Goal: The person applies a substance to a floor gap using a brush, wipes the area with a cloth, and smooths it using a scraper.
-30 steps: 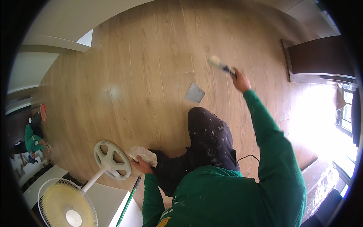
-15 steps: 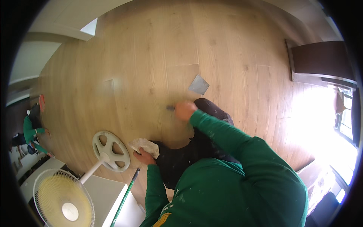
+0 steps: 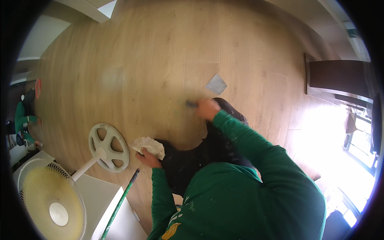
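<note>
My left hand (image 3: 150, 159) is closed on a crumpled off-white cloth (image 3: 149, 145) beside my left knee. My right hand (image 3: 207, 109) is closed round a small dark tool (image 3: 191, 104), held low over the wood floor (image 3: 160, 88) in front of my right knee. Motion smears that hand and the tool, so its exact kind is unclear. A flat grey square sheet (image 3: 216, 84) lies on the floor just beyond my right hand, apart from it.
To my left is a standing fan (image 3: 54, 200) with a round spoked base (image 3: 109, 147). A green pole (image 3: 120, 204) slants past a white cabinet (image 3: 94, 196). Another person in green (image 3: 22, 118) is at the far left. Dark brown furniture (image 3: 340, 74) stands at the right.
The view has turned slightly: the fan now sits farther left, the grey sheet a little farther right. My right hand has shifted slightly with its tool; my left hand keeps the cloth.
</note>
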Demonstrator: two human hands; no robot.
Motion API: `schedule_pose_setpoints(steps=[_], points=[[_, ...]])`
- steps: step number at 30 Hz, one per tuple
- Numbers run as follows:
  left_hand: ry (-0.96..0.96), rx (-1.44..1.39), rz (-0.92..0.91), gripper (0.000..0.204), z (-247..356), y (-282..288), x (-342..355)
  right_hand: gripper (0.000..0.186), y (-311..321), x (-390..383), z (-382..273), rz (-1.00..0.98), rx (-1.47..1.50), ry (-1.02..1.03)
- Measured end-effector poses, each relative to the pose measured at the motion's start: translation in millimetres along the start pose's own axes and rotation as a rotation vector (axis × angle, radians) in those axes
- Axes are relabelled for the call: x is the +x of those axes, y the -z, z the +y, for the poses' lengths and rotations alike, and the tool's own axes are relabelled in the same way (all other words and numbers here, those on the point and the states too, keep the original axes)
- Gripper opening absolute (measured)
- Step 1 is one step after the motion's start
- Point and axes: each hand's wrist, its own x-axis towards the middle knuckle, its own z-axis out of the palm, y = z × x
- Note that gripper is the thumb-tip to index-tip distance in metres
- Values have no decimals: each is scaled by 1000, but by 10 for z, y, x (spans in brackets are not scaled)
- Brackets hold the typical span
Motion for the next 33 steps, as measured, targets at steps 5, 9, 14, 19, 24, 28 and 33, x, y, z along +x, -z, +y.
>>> schedule_pose_setpoints(steps=[5, 9, 14, 19, 24, 28, 33], points=[[128, -115, 26, 40, 122, -162, -61, 18, 844, 697, 942, 382, -122, -306], [-17, -21, -33, 42, 190, -400, 260, 36, 38, 318, 246, 142, -377, 153], [-75, -144, -58, 43, 732, -756, 231, 34, 716, 1308, -56, 48, 145, 61], [35, -180, -210, 45, 658, -978, -119, 30, 1869, 3505, 954, 757, -137, -74], [19, -190, -144, 51, 793, -1587, 339, 46, 465, 2956, 481, 704, -905, 319], [-29, -344, 1, 56, 1498, -2291, 1403, 51, 258, 1115, -443, -176, 178, 620], [-45, -456, -169, 35, 1595, -3852, 2783, 44, 1347, 2495, 1034, 491, 134, 337]])
